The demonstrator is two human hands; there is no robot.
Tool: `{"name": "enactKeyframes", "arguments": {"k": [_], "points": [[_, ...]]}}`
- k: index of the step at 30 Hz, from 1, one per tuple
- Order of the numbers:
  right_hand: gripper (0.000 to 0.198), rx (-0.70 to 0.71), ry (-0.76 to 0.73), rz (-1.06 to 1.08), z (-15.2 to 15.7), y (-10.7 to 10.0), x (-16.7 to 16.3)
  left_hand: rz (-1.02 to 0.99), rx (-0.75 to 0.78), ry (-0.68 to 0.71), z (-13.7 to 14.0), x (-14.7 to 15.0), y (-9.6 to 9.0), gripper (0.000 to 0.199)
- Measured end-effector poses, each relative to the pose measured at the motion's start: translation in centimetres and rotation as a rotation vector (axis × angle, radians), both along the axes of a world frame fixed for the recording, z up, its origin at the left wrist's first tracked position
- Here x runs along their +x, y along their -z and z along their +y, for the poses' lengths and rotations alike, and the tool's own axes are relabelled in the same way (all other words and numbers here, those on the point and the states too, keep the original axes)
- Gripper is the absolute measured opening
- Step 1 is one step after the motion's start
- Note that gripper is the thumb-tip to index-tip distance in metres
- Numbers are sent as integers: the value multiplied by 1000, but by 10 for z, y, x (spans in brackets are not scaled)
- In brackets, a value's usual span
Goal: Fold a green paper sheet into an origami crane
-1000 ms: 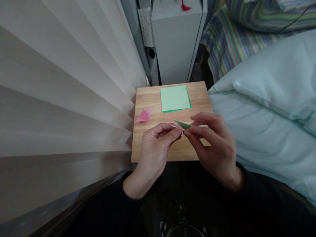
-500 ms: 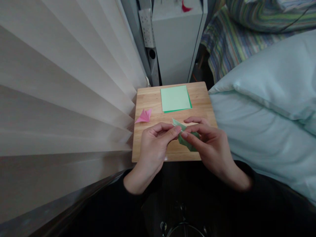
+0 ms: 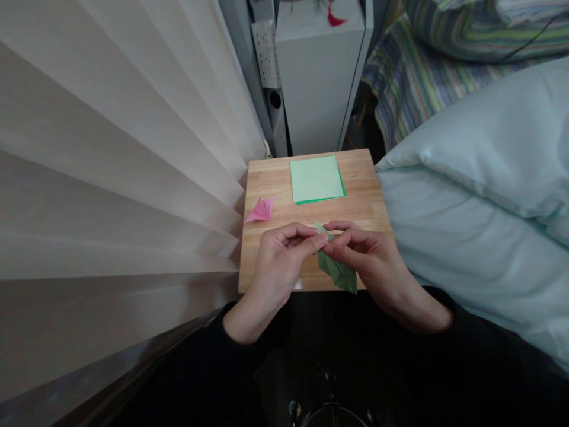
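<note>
Lower frame: dark sleeves [image 3: 480,350]. Just below centre: folded green paper [image 3: 338,274], slanting down and right, lower tip overlapping the near edge of the wooden surface [image 3: 271,175] in view. Left hand [image 3: 279,258]: grip pinched on the paper's upper part, thumb on top. Right hand [image 3: 380,255]: grip closed on the same paper, thumb near the left thumb. Left of centre: pink folded paper [image 3: 261,210] on the surface. Beyond, above centre: flat green sheets [image 3: 316,178], stacked slightly askew. Top centre: pale cabinet [image 3: 317,89].
</note>
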State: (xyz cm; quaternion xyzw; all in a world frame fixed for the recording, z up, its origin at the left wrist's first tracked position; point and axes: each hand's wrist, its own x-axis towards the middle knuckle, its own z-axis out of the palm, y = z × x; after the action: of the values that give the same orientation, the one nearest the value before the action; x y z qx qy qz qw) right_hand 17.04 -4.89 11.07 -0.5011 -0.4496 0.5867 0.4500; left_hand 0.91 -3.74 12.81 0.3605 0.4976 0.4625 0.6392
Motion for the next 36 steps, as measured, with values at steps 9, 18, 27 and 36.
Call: {"name": "enactKeyframes", "arguments": {"k": [9, 18, 27, 36], "points": [[19, 25, 31, 49, -1, 2, -4, -119, -64, -27, -1, 2, 1, 13], [19, 4, 31, 47, -5, -2, -9, -159, -53, -182, 8, -5, -5, 14], [10, -34, 80, 99, 1, 4, -3, 52, 88, 66, 4, -3, 3, 19], [12, -70, -12, 174, 1, 5, -4, 126, 144, 103, 8, -5, 3, 12]]}}
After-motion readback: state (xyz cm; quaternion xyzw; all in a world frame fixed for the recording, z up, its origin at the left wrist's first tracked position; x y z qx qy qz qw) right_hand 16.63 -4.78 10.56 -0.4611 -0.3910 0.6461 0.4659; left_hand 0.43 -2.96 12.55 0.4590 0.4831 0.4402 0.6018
